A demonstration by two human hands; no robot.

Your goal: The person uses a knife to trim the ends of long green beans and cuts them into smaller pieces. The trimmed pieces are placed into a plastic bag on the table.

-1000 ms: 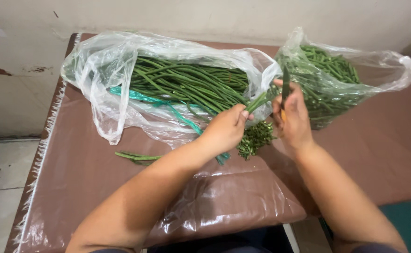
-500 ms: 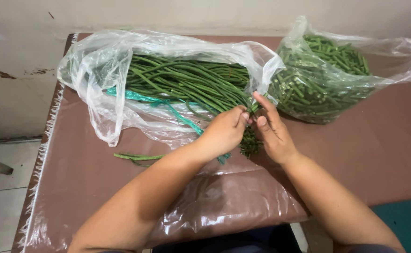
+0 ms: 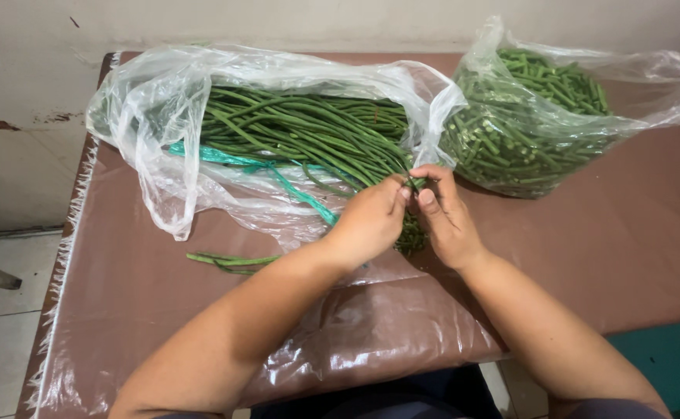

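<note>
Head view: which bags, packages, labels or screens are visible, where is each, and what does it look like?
Left clear plastic bag: back left of the table, lying open, crumpled, holding long green beans tied with teal string.
Right clear plastic bag: back right, bulging, full of cut bean pieces.
No labels, signs or screens show.

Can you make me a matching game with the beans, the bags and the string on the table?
Things:
1 long beans
2 cut beans
3 string
4 loose beans

Places or colours:
A in the bag on the right
B lying on the bare table cover
C teal
D in the bag on the left

Pairs: 1-D, 2-A, 3-C, 4-B
</note>
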